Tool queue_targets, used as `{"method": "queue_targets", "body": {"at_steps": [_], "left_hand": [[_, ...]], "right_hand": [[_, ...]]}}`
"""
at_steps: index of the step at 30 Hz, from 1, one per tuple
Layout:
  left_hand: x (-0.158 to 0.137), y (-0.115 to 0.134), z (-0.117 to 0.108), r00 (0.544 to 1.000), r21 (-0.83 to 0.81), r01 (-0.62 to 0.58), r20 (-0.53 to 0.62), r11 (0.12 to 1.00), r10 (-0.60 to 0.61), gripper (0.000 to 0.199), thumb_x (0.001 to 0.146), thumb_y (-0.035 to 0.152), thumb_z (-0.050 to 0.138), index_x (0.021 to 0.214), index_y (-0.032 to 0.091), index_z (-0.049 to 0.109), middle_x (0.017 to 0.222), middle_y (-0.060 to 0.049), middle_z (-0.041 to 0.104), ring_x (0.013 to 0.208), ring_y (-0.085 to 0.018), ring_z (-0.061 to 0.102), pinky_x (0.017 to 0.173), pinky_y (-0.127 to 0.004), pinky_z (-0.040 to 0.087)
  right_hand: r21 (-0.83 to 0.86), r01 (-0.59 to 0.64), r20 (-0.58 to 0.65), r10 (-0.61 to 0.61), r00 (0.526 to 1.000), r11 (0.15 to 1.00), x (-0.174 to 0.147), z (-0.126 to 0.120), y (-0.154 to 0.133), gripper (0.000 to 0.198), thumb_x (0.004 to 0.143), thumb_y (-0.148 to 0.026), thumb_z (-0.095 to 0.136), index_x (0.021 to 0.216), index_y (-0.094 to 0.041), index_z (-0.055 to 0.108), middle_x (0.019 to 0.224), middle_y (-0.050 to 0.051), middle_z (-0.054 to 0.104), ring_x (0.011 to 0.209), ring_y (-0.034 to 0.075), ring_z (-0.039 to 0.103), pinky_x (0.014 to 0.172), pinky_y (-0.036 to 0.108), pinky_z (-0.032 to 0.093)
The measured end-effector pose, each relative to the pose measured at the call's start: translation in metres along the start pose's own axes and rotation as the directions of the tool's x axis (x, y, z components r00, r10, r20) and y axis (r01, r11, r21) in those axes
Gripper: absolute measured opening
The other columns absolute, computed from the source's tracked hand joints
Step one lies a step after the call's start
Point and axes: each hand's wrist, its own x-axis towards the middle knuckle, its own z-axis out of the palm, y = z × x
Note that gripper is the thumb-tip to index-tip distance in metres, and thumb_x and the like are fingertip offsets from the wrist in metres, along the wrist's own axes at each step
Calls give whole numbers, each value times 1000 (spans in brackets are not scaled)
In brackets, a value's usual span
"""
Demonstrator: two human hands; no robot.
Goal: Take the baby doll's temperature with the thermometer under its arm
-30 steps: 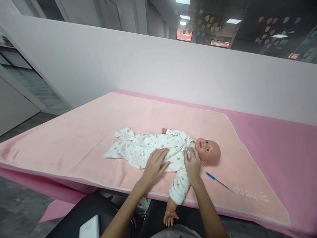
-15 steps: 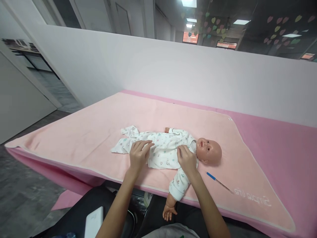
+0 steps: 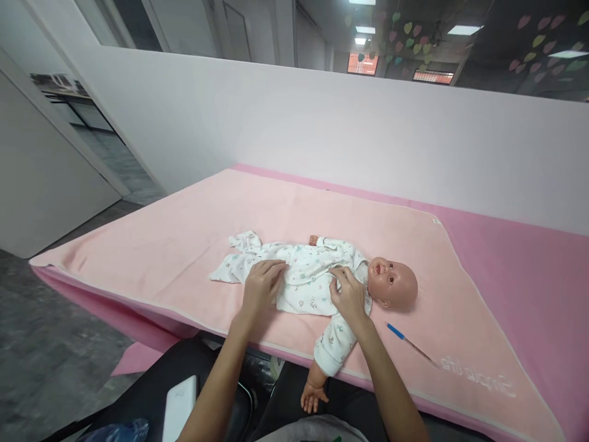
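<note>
A baby doll (image 3: 393, 285) lies on its back, head to the right, wearing a white patterned baby shirt (image 3: 306, 296) and matching trousers (image 3: 232, 268). My left hand (image 3: 263, 283) is at the shirt's lower edge by the waist, thumb and fingers closed on the cloth. At the chest, my right hand (image 3: 347, 294) pinches the edge of the shirt's front flap. The contact points are partly hidden by my fingers. One doll arm (image 3: 335, 345) stretches toward me, its hand (image 3: 315, 391) hanging over the table edge.
Under the doll is a peach blanket (image 3: 184, 227) over a pink table cover (image 3: 529, 270). A thin blue-handled tool (image 3: 411, 345) lies right of my right forearm. A white box-like device (image 3: 179, 405) rests by my left leg. A white wall (image 3: 322, 123) stands behind.
The view has shifted slightly. My right fingers have moved a little toward the far side of the chest, and the shirt flap lies folded differently. My left hand stays at the waist.
</note>
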Motion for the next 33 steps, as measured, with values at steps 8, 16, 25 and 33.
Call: {"method": "queue_targets", "body": {"at_steps": [8,16,25,33], "left_hand": [[25,64,35,975,-316,27,219,948,45,27,88,28,41,110,22,56,106,-5,61,102,-18,52,87,-33,43],[28,63,51,923,-262,22,375,965,81,21,84,30,46,98,21,60,96,-4,60,90,-18,53,83,-34,40],[29,64,59,915,-97,-93,383,991,123,16,82,23,45,91,18,57,90,-5,60,84,-19,51,74,-33,38],[25,59,69,938,-116,-122,311,986,153,15,82,22,43,89,17,56,84,-4,61,82,-19,52,75,-33,39]], "right_hand": [[229,36,-243,22,970,973,-12,9,1,28,86,-13,40,94,-23,65,86,5,63,79,12,63,66,22,51],[222,9,-281,55,958,975,-11,12,2,23,85,-13,44,95,-21,64,85,5,65,80,12,63,70,23,51],[229,-49,-236,104,966,972,-9,12,1,24,84,-10,42,92,-19,64,88,5,66,83,12,62,70,22,50],[214,-97,-212,144,967,972,-7,13,2,21,85,-14,44,92,-18,63,93,6,66,86,14,61,71,24,50]]}}
